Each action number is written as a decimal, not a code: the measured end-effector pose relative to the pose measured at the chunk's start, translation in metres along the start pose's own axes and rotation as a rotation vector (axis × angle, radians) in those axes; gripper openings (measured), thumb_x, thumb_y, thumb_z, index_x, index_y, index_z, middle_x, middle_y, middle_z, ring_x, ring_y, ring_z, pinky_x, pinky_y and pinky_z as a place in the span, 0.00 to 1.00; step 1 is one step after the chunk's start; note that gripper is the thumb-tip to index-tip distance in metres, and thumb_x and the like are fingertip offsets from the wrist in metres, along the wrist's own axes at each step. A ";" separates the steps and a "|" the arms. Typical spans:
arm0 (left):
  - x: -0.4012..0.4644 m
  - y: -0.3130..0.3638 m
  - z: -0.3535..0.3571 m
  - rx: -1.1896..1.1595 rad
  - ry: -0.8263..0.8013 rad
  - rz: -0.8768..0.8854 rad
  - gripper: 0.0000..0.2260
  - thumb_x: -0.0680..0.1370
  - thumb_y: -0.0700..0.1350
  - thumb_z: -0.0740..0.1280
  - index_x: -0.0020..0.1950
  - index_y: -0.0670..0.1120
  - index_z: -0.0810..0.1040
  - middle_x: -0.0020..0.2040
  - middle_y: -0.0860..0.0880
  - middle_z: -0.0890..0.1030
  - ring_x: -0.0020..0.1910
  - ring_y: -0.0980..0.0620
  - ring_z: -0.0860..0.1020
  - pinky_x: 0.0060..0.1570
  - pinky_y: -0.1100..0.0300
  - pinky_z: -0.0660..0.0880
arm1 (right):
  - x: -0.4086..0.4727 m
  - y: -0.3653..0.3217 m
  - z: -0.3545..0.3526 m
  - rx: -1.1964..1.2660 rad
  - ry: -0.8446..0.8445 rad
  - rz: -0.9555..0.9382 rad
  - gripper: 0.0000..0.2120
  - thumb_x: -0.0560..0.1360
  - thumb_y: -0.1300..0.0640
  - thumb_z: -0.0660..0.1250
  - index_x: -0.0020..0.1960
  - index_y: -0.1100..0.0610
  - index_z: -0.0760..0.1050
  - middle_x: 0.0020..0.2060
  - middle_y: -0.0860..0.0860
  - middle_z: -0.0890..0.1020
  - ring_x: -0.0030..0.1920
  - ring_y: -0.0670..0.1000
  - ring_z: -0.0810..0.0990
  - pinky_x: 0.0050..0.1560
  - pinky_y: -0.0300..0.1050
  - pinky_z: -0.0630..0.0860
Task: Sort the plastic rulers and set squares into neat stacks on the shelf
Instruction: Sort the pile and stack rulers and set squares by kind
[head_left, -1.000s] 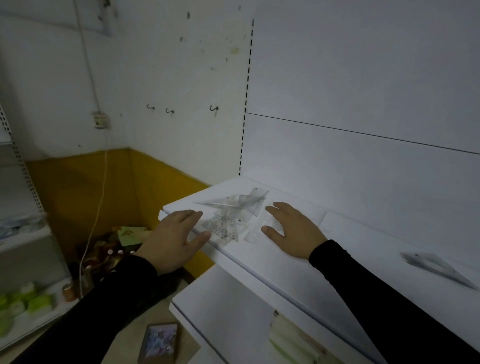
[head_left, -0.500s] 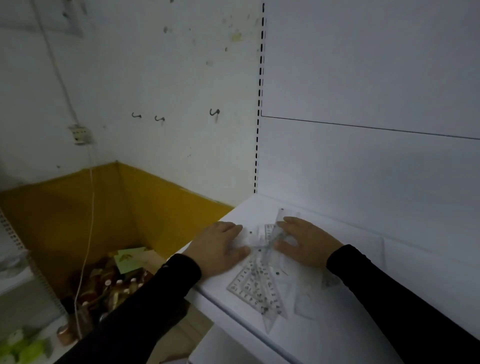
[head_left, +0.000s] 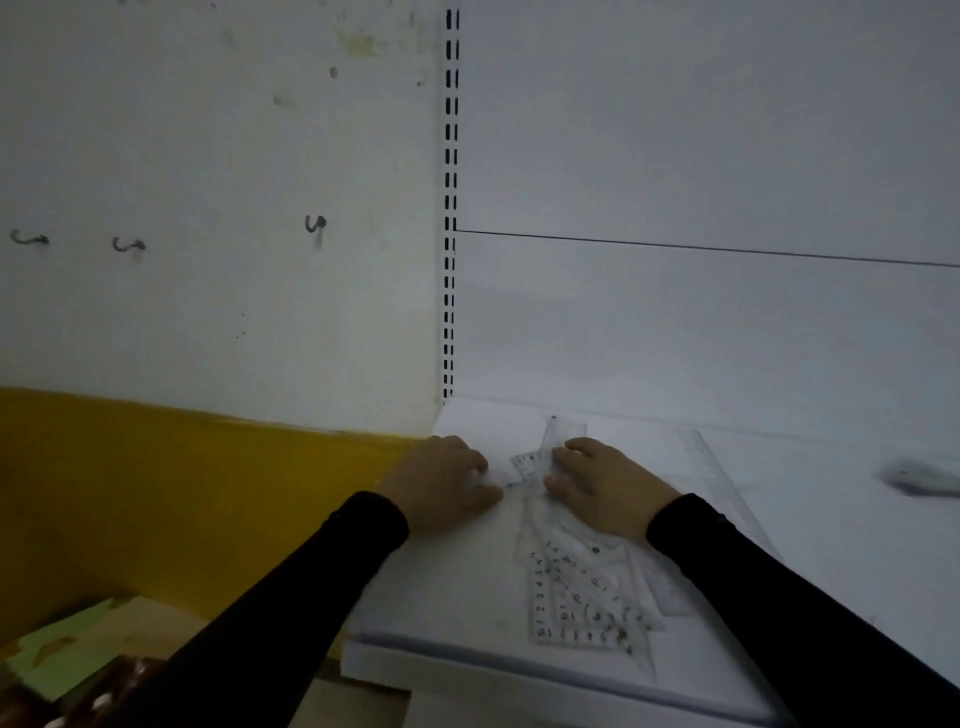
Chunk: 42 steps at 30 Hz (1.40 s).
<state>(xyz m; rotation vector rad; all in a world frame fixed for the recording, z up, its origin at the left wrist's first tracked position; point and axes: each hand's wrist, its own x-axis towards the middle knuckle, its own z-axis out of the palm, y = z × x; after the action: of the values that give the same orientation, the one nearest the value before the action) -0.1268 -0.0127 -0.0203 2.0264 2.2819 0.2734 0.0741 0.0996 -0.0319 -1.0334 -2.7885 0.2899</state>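
Note:
A loose pile of clear plastic set squares (head_left: 582, 603) with printed numbers lies on the white shelf (head_left: 457, 613) near its front edge. A clear ruler (head_left: 563, 431) points toward the back panel. My right hand (head_left: 605, 486) sits on the pile's far end, fingers curled over that ruler and thumb under its edge. My left hand (head_left: 444, 483) is beside it, fingers curled, pinching the edge of a clear set square (head_left: 524, 464) between the two hands. A long faint ruler (head_left: 727, 488) lies flat to the right of my right wrist.
A blurred pale item (head_left: 924, 475) lies on the shelf at far right. The slotted upright (head_left: 450, 208) marks the shelf's left end, with the white and yellow wall (head_left: 208, 467) beyond. Boxes and bottles (head_left: 78, 670) sit on the floor at lower left.
The view has closed in on the shelf corner. My left hand has gone from lying flat to curled at the plastic's edge, and my right hand's fingers have curled onto the ruler.

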 end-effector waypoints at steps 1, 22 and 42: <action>0.001 -0.002 0.000 -0.016 -0.007 0.016 0.24 0.76 0.63 0.61 0.66 0.50 0.74 0.63 0.47 0.74 0.61 0.49 0.72 0.63 0.55 0.67 | -0.004 -0.002 0.001 0.008 0.005 0.013 0.26 0.78 0.40 0.54 0.71 0.54 0.65 0.71 0.53 0.66 0.68 0.53 0.67 0.69 0.46 0.64; -0.006 -0.011 -0.002 -0.320 0.099 -0.009 0.27 0.76 0.52 0.67 0.73 0.47 0.65 0.65 0.49 0.69 0.49 0.57 0.71 0.50 0.69 0.64 | 0.019 0.005 -0.002 0.184 0.160 0.171 0.15 0.78 0.59 0.58 0.62 0.57 0.76 0.61 0.52 0.78 0.62 0.52 0.75 0.63 0.41 0.68; -0.017 -0.022 -0.003 -0.415 0.209 -0.094 0.32 0.71 0.53 0.73 0.72 0.48 0.67 0.57 0.51 0.76 0.50 0.56 0.76 0.54 0.62 0.74 | 0.038 0.010 -0.008 0.284 0.254 0.264 0.04 0.74 0.55 0.66 0.43 0.55 0.75 0.39 0.48 0.77 0.41 0.49 0.74 0.38 0.39 0.67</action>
<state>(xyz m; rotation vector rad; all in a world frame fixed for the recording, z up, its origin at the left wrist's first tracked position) -0.1463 -0.0320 -0.0229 1.7450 2.1866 0.9045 0.0536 0.1328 -0.0239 -1.2633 -2.3063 0.5288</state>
